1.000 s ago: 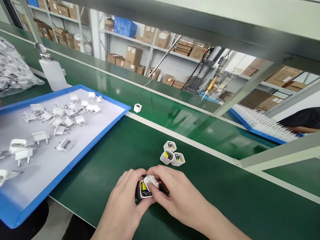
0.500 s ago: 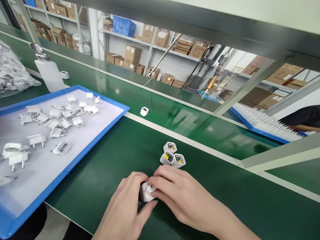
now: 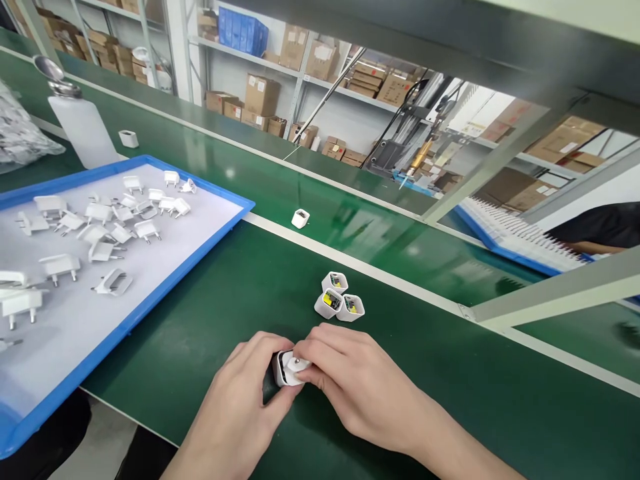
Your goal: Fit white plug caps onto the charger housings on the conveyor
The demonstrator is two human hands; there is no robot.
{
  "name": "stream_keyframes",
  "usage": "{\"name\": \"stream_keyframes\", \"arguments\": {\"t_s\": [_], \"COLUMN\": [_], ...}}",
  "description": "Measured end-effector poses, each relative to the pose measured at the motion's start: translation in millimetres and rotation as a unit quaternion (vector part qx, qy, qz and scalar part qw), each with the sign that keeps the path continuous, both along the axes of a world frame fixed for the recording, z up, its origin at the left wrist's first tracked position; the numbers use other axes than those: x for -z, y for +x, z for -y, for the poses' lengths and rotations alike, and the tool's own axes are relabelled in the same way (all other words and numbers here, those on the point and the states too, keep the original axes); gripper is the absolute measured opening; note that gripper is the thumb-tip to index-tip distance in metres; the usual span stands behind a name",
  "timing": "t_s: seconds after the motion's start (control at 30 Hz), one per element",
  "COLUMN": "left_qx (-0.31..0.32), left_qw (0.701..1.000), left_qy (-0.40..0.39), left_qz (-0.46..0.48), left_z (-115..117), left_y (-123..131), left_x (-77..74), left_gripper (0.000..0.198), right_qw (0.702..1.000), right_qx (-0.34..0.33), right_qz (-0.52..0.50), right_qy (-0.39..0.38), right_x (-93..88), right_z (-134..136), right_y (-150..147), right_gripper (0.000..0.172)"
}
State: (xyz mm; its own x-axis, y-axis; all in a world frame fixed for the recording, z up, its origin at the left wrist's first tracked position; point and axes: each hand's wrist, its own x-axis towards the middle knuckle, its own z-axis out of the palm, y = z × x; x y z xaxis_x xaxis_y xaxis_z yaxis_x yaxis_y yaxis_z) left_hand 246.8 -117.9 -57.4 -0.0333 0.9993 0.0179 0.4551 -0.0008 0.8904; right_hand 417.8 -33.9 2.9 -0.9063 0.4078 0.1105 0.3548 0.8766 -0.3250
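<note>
Gripping a white charger case with the left hand, closing thumb and fingers about its sides, low in mid-view over the green bench. Pinching a white plug cap between thumb and forefinger of the right hand, holding it at the case's open end and leaving a dark gap toward 9 o'clock. Cannot tell how deep it sits.

Taking the held case as clock centre: see three open cases clustered and touching at 1 o'clock, showing yellow and dark parts inside. Find a lone case at 12, beyond the pale strip. At 10, see a blue-rimmed tray bearing scattered loose plugs. At 11, find a bottle just beside another white case. At 2, see a person's dark sleeve near plugs in rows.
</note>
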Motion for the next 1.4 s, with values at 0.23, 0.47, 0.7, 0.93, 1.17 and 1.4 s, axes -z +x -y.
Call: {"name": "stream_keyframes", "arguments": {"t_s": [0.23, 0.47, 0.7, 0.93, 1.17, 1.4], "left_qx": [0.007, 0.002, 0.015, 0.01, 0.013, -0.009], "left_qw": [1.0, 1.0, 0.999, 1.0, 1.0, 0.999], "left_qy": [0.009, 0.025, 0.031, 0.005, -0.003, 0.03], "left_qz": [-0.012, -0.019, -0.014, 0.005, 0.025, 0.008], "left_z": [-1.5, -1.6, -2.8, -3.4, -4.6, -6.3], "left_y": [2.1, 1.9, 1.4, 2.1, 1.1, 5.9], "left_x": [0.1, 2.9, 2.9, -0.9, -7.6, -6.9], "left_gripper": [0.017, 0.017, 0.014, 0.016, 0.016, 0.024], "right_qw": [1.0, 0.996, 0.996, 0.996, 0.988, 0.989], "right_qx": [-0.001, -0.01, 0.014, 0.05, 0.077, 0.084], "right_qz": [-0.006, 0.056, 0.063, 0.026, -0.03, -0.06], "right_qy": [0.007, 0.061, 0.059, 0.065, 0.134, 0.105], "right_x": [-6.4, -13.2, -11.3, 3.3, 14.3, 15.7], "right_z": [-3.5, 1.0, 5.0, 12.3, 25.2, 21.4], "right_y": [-1.4, -1.0, -4.4, -5.5, -10.4, 3.9], "right_gripper": [0.018, 0.019, 0.022, 0.02, 0.023, 0.025]}}
